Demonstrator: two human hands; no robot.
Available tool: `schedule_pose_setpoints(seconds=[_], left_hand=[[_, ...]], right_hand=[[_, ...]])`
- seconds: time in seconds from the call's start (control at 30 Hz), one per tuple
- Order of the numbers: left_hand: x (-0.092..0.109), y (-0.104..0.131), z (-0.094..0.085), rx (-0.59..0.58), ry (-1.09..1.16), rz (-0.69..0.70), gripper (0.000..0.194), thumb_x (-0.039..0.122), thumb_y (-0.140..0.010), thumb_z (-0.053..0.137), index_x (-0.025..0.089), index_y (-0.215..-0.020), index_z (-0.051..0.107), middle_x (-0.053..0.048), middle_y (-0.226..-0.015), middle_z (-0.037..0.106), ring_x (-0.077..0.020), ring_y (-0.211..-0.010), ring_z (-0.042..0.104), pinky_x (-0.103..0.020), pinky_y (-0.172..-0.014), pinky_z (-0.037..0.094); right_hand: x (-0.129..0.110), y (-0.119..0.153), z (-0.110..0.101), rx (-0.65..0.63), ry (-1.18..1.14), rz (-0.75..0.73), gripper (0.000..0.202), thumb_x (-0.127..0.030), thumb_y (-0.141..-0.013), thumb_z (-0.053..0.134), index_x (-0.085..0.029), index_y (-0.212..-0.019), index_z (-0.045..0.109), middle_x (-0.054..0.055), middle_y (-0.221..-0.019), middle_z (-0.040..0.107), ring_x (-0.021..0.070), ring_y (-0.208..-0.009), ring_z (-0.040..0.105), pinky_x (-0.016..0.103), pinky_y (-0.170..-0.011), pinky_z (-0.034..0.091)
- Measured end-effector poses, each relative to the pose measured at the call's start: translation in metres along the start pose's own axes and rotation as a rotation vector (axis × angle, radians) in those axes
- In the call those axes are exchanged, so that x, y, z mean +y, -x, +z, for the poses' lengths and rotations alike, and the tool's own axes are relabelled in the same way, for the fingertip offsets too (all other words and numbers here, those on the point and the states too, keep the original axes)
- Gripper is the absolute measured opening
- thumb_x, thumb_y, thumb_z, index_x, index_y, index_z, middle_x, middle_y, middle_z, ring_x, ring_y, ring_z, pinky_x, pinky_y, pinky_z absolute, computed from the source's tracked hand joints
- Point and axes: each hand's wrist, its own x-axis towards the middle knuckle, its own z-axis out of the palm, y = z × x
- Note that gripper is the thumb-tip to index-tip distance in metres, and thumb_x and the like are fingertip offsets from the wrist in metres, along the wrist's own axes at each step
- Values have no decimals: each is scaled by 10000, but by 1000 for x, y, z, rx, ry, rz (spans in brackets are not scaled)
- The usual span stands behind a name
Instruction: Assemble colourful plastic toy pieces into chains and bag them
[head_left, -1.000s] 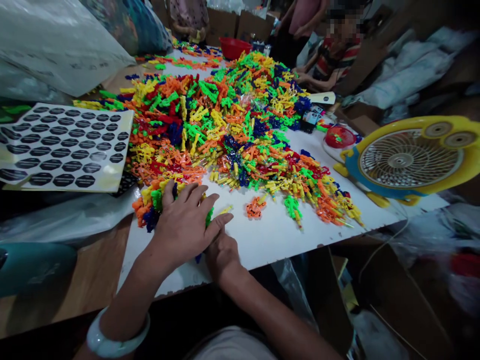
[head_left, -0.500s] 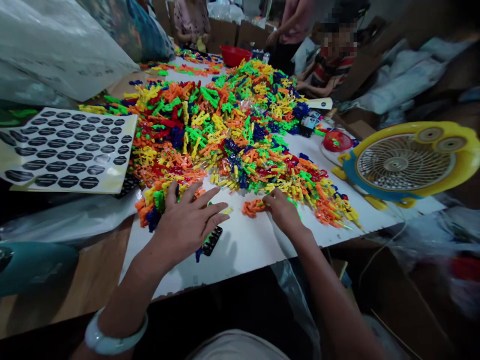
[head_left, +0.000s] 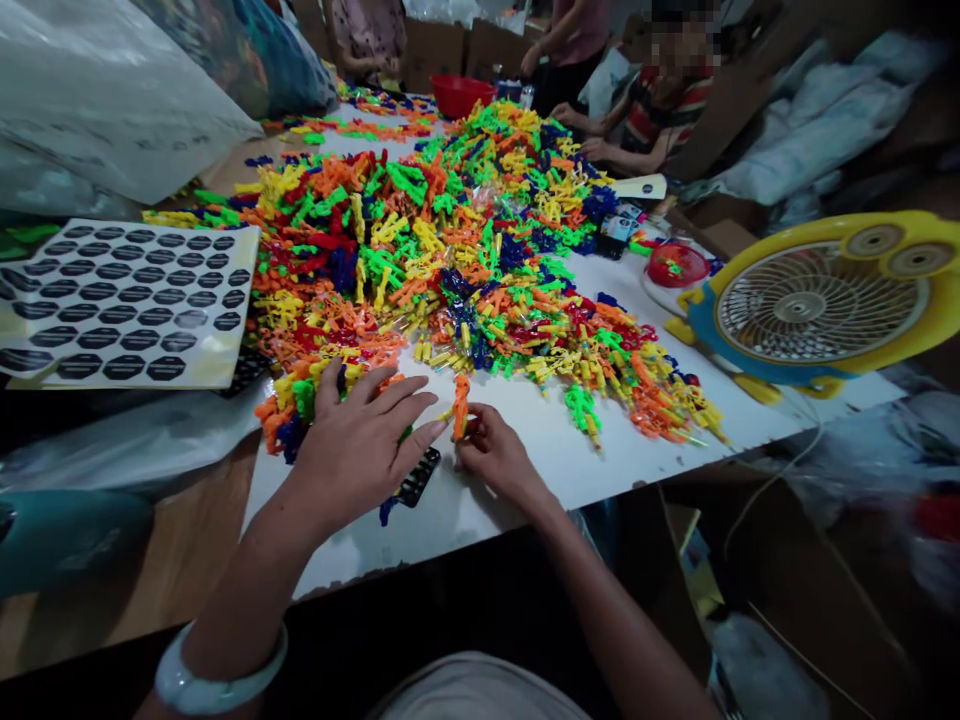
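The right hand [head_left: 495, 457] pinches an orange toy [head_left: 460, 400]; the left hand [head_left: 361, 428], at the toy's nine o'clock, spreads its fingers (black holed piece [head_left: 421, 480] at four o'clock).

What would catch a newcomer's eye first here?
Probably the big multicoloured heap of plastic pieces, spread across the middle of the white table. Then the yellow-and-blue fan with two round eyes at the right, and the sheet of black stickers at the left.
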Motion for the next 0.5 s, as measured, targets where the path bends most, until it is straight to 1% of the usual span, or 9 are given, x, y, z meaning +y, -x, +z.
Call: schedule_pose_setpoints(seconds=[0.07,0.13,0.2,0.27,0.33,0.43,0.5], left_hand=[[0,0,1,5,0,3,380,461,-930,405,345,-1247,579,-1,-1358,574,-304,-1275,473,-620,-1130,134],[0,0,1,2,1,5,410,444,-933,402,338,-1306,533,-6,-1375,557,-309,-1281,467,-626,-1126,139],[0,1,1,-1,4,1,443,433,-933,404,324,-1354,488,-12,-1383,550,-311,-1289,460,-628,-1128,134],[0,1,1,-3,6,-6,472,432,-933,403,313,-1387,450,-17,-1388,544,-312,-1298,452,-625,-1133,122],[0,1,1,-6,9,-10,493,436,-934,397,312,-1411,415,-19,-1392,540,-312,-1307,442,-623,-1134,114],[1,1,1,-8,17,-4,500,439,-936,395,338,-1425,383,-14,-1389,544,-313,-1312,436,-631,-1128,114],[1,1,0,-8,14,-5,490,439,-935,396,356,-1418,390,-9,-1381,552,-318,-1305,441,-640,-1121,114]], right_hand=[[-2,-6,15,28,-28,-82,442,-239,-790,541,-186,-1220,455,40,-987,642,143,-736,612,263,-665,503],[-3,-11,25,18,9,-136,330,-262,-806,538,-171,-1123,530,56,-1007,640,166,-824,602,274,-725,496],[-3,-14,33,-9,69,-146,229,-277,-813,536,-163,-1008,572,47,-931,645,176,-799,590,273,-705,484],[-1,-13,39,2,149,-147,212,-279,-816,536,-157,-986,569,36,-857,640,172,-735,576,267,-658,469],[1,-9,46,65,264,-171,197,-271,-838,512,-156,-988,563,43,-837,638,174,-713,566,274,-650,462],[6,-3,56,169,442,-255,203,-247,-904,403,-158,-983,567,83,-870,644,204,-768,577,319,-710,473],[8,-3,59,203,483,-285,247,-244,-927,363,-153,-1064,547,106,-924,649,218,-801,587,337,-724,481]])
